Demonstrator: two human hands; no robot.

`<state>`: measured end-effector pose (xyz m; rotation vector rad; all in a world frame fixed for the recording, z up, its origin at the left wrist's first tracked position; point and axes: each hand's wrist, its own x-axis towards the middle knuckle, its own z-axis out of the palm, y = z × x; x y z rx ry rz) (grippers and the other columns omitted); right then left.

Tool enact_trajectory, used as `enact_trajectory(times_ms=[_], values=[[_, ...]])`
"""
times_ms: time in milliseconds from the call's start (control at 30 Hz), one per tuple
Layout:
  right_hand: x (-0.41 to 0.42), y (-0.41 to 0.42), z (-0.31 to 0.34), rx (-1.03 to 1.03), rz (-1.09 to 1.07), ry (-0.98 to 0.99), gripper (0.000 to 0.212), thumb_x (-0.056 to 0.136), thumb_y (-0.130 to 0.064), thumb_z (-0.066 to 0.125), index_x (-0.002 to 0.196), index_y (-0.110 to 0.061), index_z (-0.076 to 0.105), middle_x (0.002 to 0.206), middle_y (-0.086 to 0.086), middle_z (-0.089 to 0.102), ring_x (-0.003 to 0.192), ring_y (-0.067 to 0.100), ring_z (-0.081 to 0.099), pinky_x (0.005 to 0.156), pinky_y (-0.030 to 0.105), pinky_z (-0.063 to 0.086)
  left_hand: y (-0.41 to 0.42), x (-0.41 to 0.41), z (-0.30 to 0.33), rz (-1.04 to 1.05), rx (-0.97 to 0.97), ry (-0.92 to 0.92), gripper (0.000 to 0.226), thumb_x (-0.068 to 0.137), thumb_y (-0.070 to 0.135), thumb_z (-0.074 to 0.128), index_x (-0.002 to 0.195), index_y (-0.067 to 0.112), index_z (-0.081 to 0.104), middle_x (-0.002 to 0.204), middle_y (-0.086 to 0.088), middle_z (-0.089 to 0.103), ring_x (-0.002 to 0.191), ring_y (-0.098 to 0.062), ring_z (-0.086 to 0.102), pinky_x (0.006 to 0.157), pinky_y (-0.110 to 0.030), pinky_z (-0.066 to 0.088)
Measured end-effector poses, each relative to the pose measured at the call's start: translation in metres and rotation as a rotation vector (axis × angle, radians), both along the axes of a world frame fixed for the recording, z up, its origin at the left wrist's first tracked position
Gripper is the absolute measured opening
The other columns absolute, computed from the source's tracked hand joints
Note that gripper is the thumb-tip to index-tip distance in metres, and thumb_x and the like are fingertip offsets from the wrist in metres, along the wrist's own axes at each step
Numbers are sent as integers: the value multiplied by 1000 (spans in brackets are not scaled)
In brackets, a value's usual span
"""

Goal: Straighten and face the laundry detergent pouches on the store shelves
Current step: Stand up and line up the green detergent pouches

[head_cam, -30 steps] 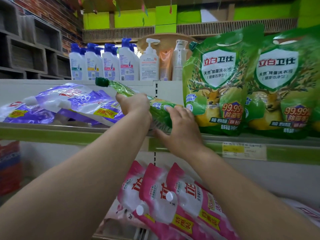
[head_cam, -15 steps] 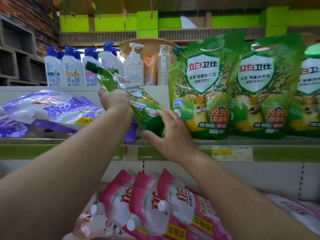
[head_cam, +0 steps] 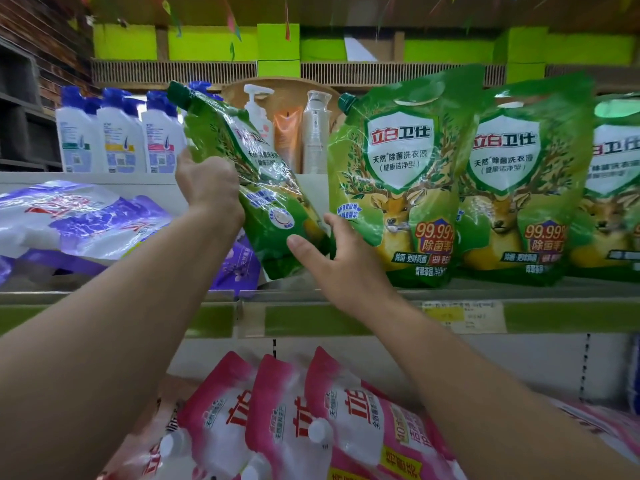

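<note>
- Left hand (head_cam: pixel 207 183) grips the tilted green detergent pouch (head_cam: pixel 258 195) at its left edge, around mid-height; fingers wrap behind the pouch, back of hand faces camera.
- Right hand (head_cam: pixel 341 261) at the pouch's lower right corner, thumb (head_cam: pixel 304 251) on the front face near the bottom, fingers spread and mostly straight along the right edge; reads as touching/steadying, not a curled grasp.
- Tilted pouch leans with its dark green spout cap (head_cam: pixel 178 91) up-left, bottom end down-right, just above the upper shelf edge (head_cam: pixel 346 320); can't tell if the bottom touches the shelf.
- Its printed front faces partly right, not square to camera.
- Just right of it: upright green deer pouch (head_cam: pixel 401 178), front facing out, standing on the same shelf. Right hand's fingers are at or touching its lower left edge.
- Next right, second upright green pouch (head_cam: pixel 519 188), then a third (head_cam: pixel 613 188) cut by the frame edge. All three side by side, touching or overlapping.
- Left on the same shelf: purple-and-white pouches (head_cam: pixel 76 216) lying flat, piled.
- Behind, higher ledge: blue-capped white bottles (head_cam: pixel 121 133) in a row, white pump bottle (head_cam: pixel 258 116), orange tube (head_cam: pixel 287 136), clear pump bottle (head_cam: pixel 317 129).
- Yellow price tag (head_cam: pixel 464 315) on the shelf's green front strip, text blurred.
- Lower shelf: pink detergent pouches (head_cam: pixel 311 417) lying slanted, overlapping, white caps showing.
</note>
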<state>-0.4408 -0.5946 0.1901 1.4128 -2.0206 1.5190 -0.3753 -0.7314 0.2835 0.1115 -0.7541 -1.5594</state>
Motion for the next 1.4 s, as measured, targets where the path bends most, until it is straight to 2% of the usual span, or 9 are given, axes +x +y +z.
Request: enact_trajectory(times_ms=[167,267,433,633,767,933,1067,1233,1400], values=[[-1,-4,1,-8,-7,-18,76,86,-59,52,146,-20,26,143,2,42,127,17,41,91,23,29,-5,17,7,3,-77,-52,40,86,-16,45,86,23,52,94,-10,64,86,-26,66,78,-42,58],[-1,-7,2,-29,-18,-42,81,85,-61,50,148,-18,22,147,4,37,131,20,38,91,23,27,-14,32,15,10,-143,-78,37,82,-15,52,102,15,59,96,-12,70,87,-32,70,67,-55,58],[9,-14,12,-119,93,-155,105,65,-78,42,149,-18,18,144,4,41,126,17,43,93,28,34,-24,58,13,66,-248,-147,42,82,-11,55,117,13,58,96,-9,71,77,-25,72,60,-39,60],[17,-20,21,-140,176,-240,113,54,-77,46,146,-16,25,102,-18,44,87,-8,44,65,10,30,-25,64,-7,-98,-193,-146,40,86,-6,54,125,4,54,93,-12,69,67,-25,70,55,-36,59],[15,-15,25,-91,175,-326,122,43,-82,53,139,-8,40,121,-4,56,110,14,54,87,28,48,-28,66,-16,-181,-208,-138,32,88,-2,53,119,5,58,86,-11,72,68,-27,71,56,-37,58],[21,-15,25,-147,298,-414,93,35,-73,68,105,-12,60,101,7,71,93,24,69,89,41,54,-25,67,-17,-204,-232,-134,22,88,-3,55,103,12,59,71,-6,71,58,-22,69,52,-34,56],[24,-11,27,-133,303,-460,103,33,-68,74,115,-9,53,107,10,68,97,26,67,90,43,53,-25,65,-21,-203,-220,-183,28,87,-3,57,112,9,57,80,-8,68,59,-23,68,55,-35,58],[28,-11,22,-252,211,-478,43,66,-46,79,93,-16,63,90,0,68,82,12,64,59,15,50,-25,63,-19,-220,-207,-233,31,86,-3,57,116,5,57,81,-11,67,62,-26,66,60,-40,60],[34,-12,16,-373,158,-585,52,70,-39,79,108,-9,60,99,5,67,89,17,64,70,24,50,-22,68,-11,-177,-269,-315,17,86,-4,57,90,12,57,67,-7,66,53,-24,66,50,-36,58]])
